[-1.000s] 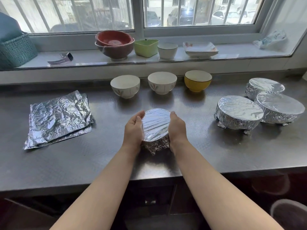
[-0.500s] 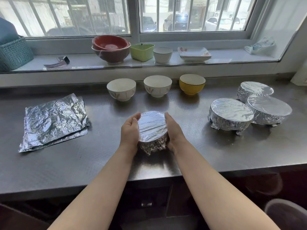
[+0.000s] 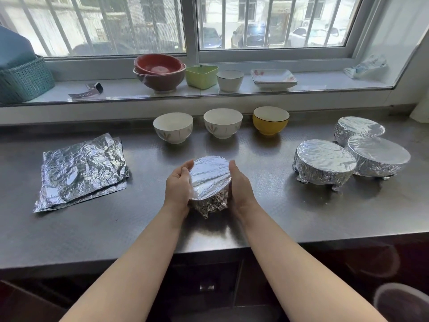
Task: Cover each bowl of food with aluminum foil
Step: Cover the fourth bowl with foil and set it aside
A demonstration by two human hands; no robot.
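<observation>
A small foil-covered bowl [image 3: 210,177] sits in the middle of the steel counter [image 3: 139,224], tilted so its flat foil top faces me. My left hand [image 3: 177,189] cups its left side and my right hand [image 3: 241,189] presses its right side. Crumpled foil bunches under the bowl between my wrists. Behind it stand two uncovered white bowls [image 3: 173,127] [image 3: 222,123] and an uncovered yellow bowl [image 3: 270,120]. A stack of foil sheets [image 3: 81,168] lies flat at the left.
Three larger foil-covered bowls [image 3: 325,161] [image 3: 378,156] [image 3: 358,127] cluster at the right. On the window sill are stacked red bowls [image 3: 160,70], a green container [image 3: 202,76], a white cup [image 3: 229,80], square plates [image 3: 274,77], a teal basket [image 3: 23,80] and a watch [image 3: 87,91].
The bowl between my hands has tipped, its foil top now leaning toward me. My left fingers have loosened a little at the rim. The other bowls and foil sheets stay put.
</observation>
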